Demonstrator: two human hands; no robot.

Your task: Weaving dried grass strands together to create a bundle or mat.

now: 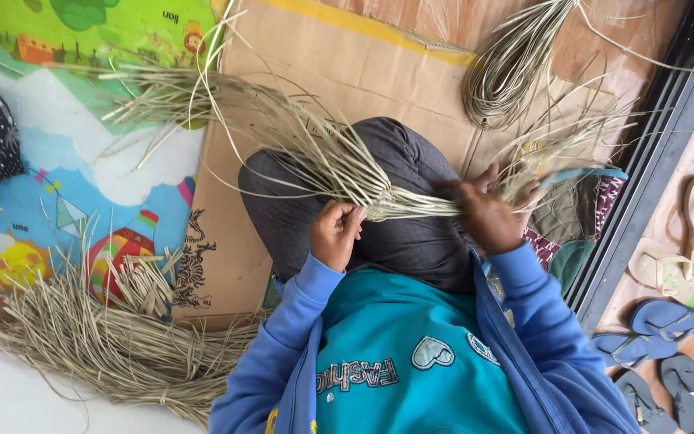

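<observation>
Straw bundle [339,169], pale, dry and thin-stranded, lies across the person's lap, its loose ends fanning up and left over the cardboard [347,64]. Left hand [336,233] is closed around its gathered middle; right hand [487,213] pinches the strands just beside it.

Blue jacket sleeves, teal top with a heart patch, dark grey trousers

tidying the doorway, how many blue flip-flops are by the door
4 in full view: one blue flip-flop uppermost, one left of it, two lower. More may lie cut off at the right edge.
</observation>
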